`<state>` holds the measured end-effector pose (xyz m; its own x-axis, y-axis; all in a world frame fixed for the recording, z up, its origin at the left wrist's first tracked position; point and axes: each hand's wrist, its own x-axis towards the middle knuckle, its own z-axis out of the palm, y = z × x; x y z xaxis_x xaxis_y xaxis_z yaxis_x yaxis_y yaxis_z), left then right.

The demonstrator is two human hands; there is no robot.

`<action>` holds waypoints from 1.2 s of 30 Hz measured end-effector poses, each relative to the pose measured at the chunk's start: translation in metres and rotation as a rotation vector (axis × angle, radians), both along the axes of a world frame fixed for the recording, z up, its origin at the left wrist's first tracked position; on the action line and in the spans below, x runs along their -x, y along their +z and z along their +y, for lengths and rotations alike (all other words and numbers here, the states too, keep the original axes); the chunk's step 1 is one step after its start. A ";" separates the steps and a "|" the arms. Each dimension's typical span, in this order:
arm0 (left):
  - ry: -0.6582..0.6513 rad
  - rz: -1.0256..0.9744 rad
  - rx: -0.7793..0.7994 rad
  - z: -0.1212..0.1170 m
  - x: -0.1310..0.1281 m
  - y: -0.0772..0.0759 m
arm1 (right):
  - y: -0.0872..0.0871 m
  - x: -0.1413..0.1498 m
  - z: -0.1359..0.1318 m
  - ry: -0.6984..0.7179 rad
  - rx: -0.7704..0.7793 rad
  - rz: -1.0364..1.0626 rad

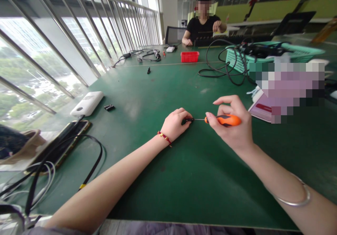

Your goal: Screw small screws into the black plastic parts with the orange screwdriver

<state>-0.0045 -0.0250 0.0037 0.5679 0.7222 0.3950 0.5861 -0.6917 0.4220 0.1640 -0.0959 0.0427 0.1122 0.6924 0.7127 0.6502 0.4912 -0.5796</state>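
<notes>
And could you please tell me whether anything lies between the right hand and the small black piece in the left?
Only the orange-handled screwdriver, held in the right hand, its thin shaft pointing at the small black piece in the left hand. Nothing else visible stands between.

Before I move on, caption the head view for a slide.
Left hand holds a small black part at the green table; right hand points an orange-and-black screwdriver at it.

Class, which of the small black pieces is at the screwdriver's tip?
The held piece, in the left grip; the near loose piece lies beside the white power bank, the far loose piece near the cables.
</notes>
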 end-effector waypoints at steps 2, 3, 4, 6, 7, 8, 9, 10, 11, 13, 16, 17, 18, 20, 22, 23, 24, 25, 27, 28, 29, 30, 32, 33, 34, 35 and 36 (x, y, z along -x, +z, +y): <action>0.001 0.001 0.002 0.000 0.000 0.000 | 0.001 0.001 -0.001 -0.011 0.007 -0.031; 0.002 0.000 0.005 0.000 0.000 0.000 | 0.001 0.001 -0.002 -0.011 -0.007 -0.033; 0.003 -0.003 0.009 0.000 0.000 0.000 | 0.001 0.001 -0.002 -0.006 -0.027 -0.025; 0.004 -0.007 0.016 0.000 0.000 0.000 | 0.001 0.001 -0.001 0.005 -0.063 0.002; 0.004 -0.007 0.019 -0.001 0.000 0.000 | 0.001 0.001 0.000 0.011 -0.071 0.011; 0.005 -0.007 0.021 -0.001 0.000 0.000 | 0.000 0.000 0.001 0.018 -0.073 0.018; 0.005 -0.006 0.021 -0.001 0.000 0.000 | 0.000 0.000 0.001 0.022 -0.066 0.022; 0.005 -0.005 0.019 0.000 0.000 0.000 | 0.000 0.001 0.002 0.024 -0.053 0.026; 0.003 -0.004 0.016 0.000 0.000 0.000 | 0.000 0.001 0.002 0.023 -0.030 0.028; -0.001 -0.004 0.008 0.000 0.000 0.000 | 0.000 0.002 0.001 0.011 0.024 0.026; -0.004 -0.002 0.002 0.000 0.000 0.000 | 0.001 0.003 -0.001 -0.006 0.040 -0.005; -0.002 -0.001 0.004 0.000 0.000 -0.001 | 0.001 0.003 -0.002 -0.007 0.023 -0.012; 0.001 0.000 0.006 0.000 0.000 -0.001 | 0.001 0.003 -0.002 -0.008 0.000 -0.012; 0.004 0.000 0.012 0.000 0.000 0.000 | 0.000 0.003 -0.001 -0.006 -0.048 -0.001; 0.003 0.000 0.016 0.000 0.000 0.000 | -0.002 0.001 0.001 -0.007 -0.081 0.003; 0.002 -0.001 0.016 0.000 0.000 0.000 | -0.002 0.001 0.001 -0.013 -0.086 0.000; 0.002 -0.002 0.015 0.000 0.000 0.000 | -0.002 0.001 0.002 -0.022 -0.081 -0.008; 0.000 -0.003 0.014 0.000 0.000 0.000 | -0.002 0.001 0.002 -0.036 -0.065 -0.021; -0.005 -0.007 0.012 0.000 0.000 0.000 | -0.001 0.001 0.001 -0.060 -0.017 -0.052; -0.007 -0.009 0.011 0.000 0.000 0.000 | -0.001 0.002 0.000 -0.063 0.001 -0.065; -0.007 -0.009 0.009 0.000 0.000 0.000 | 0.000 0.002 -0.001 -0.060 0.012 -0.076; -0.007 -0.009 0.007 0.000 0.000 0.000 | 0.000 0.002 -0.001 -0.053 0.009 -0.082; -0.005 -0.010 0.005 0.001 0.000 0.000 | -0.001 0.003 -0.001 -0.039 -0.030 -0.073; -0.004 -0.009 0.005 0.001 0.000 0.000 | -0.001 0.003 -0.001 -0.039 -0.055 -0.065; -0.004 -0.008 0.006 0.001 0.000 0.000 | -0.002 0.003 0.000 -0.042 -0.078 -0.054; -0.003 -0.006 0.006 0.001 0.000 0.000 | -0.002 0.003 0.001 -0.044 -0.093 -0.041; -0.002 -0.003 0.006 0.001 0.000 0.000 | -0.003 0.003 0.002 -0.046 -0.096 -0.026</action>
<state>-0.0042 -0.0239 0.0038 0.5681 0.7236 0.3919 0.5837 -0.6900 0.4280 0.1609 -0.0941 0.0401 0.1230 0.6157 0.7784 0.6877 0.5126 -0.5141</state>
